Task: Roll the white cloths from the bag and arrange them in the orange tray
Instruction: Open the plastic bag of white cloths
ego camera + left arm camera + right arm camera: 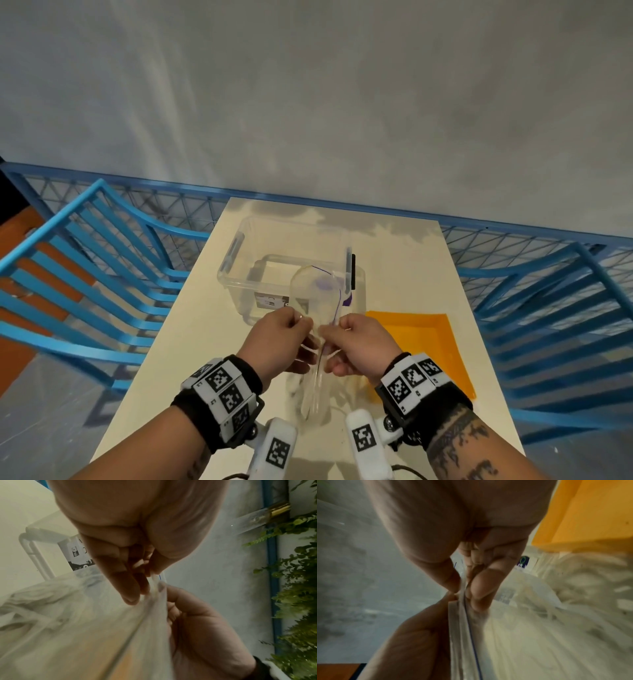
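A clear zip bag [317, 308] with a purple seal line is held upright over the table's middle. My left hand [291, 329] pinches one side of its top edge and my right hand [346, 334] pinches the other, fingertips close together. White cloths [37, 601] show through the plastic low in the bag [530, 635]. In the left wrist view my left fingers [130, 582] press the bag's lip [154, 601] against my right hand [197, 628]. In the right wrist view my right hand [471, 588] grips the seal strip. The orange tray [431, 346] lies empty to the right.
A clear plastic box [284, 267] with grey latches stands behind the bag on the cream table [191, 342]. Blue slatted chairs [85, 274] flank the table on both sides. A blue mesh railing [513, 240] and a grey wall run behind.
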